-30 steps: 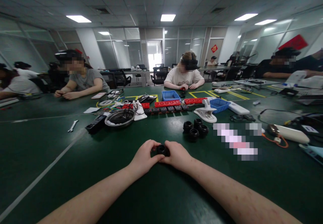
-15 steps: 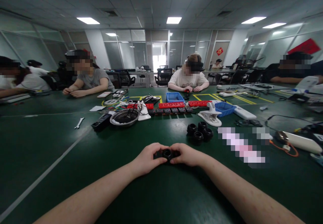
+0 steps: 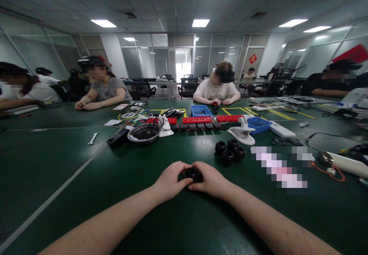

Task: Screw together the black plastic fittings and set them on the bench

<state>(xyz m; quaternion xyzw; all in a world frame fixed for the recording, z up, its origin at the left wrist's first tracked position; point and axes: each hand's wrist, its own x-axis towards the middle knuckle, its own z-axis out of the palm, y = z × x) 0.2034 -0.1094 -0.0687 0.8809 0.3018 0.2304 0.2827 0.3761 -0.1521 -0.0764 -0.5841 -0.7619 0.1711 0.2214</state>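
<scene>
A small black round part with a hole in its top is held low over the green table, between the fingertips of both hands. My left hand grips it from the left, thumb in front and fingers behind. From the right, my right hand closes around the same part, its thumb near the left thumb. The fingers hide much of the part, and I cannot tell whether it touches the table. Several similar black round parts stand clustered beyond my right hand.
Farther back lie a metal bowl, a white clamp stand, red strips and blue bins. A wrench is on the left. On the right are a white device and cables. Co-workers sit across the table.
My right hand has closed in farther around the black part, its thumb moving left toward the left thumb. The whole view has shifted slightly.
</scene>
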